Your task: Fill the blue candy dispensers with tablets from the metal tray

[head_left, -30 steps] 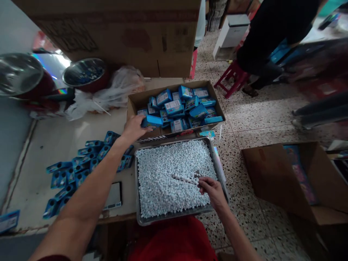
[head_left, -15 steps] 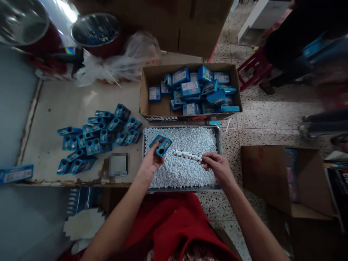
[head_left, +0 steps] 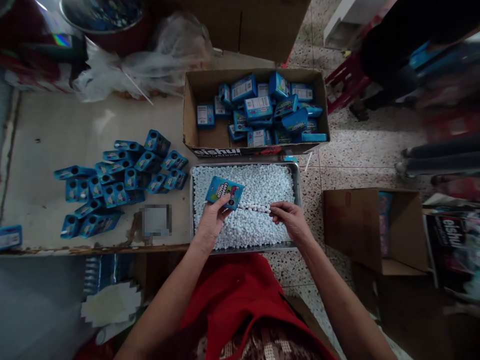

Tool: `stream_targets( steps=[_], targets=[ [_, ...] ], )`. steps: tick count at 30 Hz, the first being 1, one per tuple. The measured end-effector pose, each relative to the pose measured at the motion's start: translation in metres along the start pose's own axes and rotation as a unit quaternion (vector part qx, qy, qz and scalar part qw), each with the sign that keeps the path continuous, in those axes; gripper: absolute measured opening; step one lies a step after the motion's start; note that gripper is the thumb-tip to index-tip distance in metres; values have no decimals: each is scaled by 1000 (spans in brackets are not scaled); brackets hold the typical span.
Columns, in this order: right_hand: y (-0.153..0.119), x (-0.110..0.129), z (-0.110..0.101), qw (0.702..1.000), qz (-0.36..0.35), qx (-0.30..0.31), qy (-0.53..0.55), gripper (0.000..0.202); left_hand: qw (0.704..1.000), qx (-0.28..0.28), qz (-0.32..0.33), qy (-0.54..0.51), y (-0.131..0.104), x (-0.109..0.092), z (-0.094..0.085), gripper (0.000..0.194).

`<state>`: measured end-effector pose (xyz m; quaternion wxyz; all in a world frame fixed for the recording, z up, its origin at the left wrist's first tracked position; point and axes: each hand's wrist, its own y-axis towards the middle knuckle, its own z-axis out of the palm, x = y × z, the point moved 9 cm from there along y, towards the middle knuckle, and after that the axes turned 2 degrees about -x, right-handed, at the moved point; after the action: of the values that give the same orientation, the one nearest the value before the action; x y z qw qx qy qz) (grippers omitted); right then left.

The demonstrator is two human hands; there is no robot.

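Observation:
Held in my left hand (head_left: 213, 219) is a small blue printed candy box (head_left: 219, 189), tilted, with its broad lettered face up. Pinched by its right end in my right hand (head_left: 290, 217) is a long narrow scoop (head_left: 255, 207), lined with white pellets. The scoop's left end meets the box's right end; whether it goes inside I cannot tell. Both hands are above a metal tray (head_left: 299, 192) filled with loose white pellets (head_left: 251, 232). On the table to the left stand several similar blue boxes (head_left: 119, 194), round holes showing in their ends.
Behind the tray, an open carton (head_left: 189, 107) holds a jumble of blue boxes (head_left: 258, 107). A clear plastic bag (head_left: 176, 50) and a metal bowl (head_left: 105, 20) lie beyond. At right, another open carton (head_left: 345, 225) sits low. A person's legs (head_left: 442, 157) show farther right.
My left hand has turned the blue box face up and brought it against the scoop's left end. The scoop and my right hand have shifted slightly left in view, as the whole view shifted.

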<state>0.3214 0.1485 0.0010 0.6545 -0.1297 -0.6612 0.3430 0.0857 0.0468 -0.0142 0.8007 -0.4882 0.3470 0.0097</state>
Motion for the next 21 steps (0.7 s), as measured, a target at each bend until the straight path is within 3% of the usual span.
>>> stream_targets(
  steps=[4,8,13,15,18,21],
  targets=[
    [7,-5,-10,999,33,24,12,34,995,52,75,49,-6,-19,5,75],
    [11,9,-17,999,20,31,4,32,989,85,85,85,6,-20,6,73],
    [13,26,-23,998,5,43,-48,32,973,105,139,153,25,-29,9,90],
    [16,28,-25,997,6,48,-55,32,962,111,146,204,31,-37,10,86],
    [22,29,-28,997,10,52,-57,31,924,148,149,318,33,-51,17,69],
    [24,33,-24,996,18,61,-57,31,845,227,178,450,23,-59,35,55]
  ],
)
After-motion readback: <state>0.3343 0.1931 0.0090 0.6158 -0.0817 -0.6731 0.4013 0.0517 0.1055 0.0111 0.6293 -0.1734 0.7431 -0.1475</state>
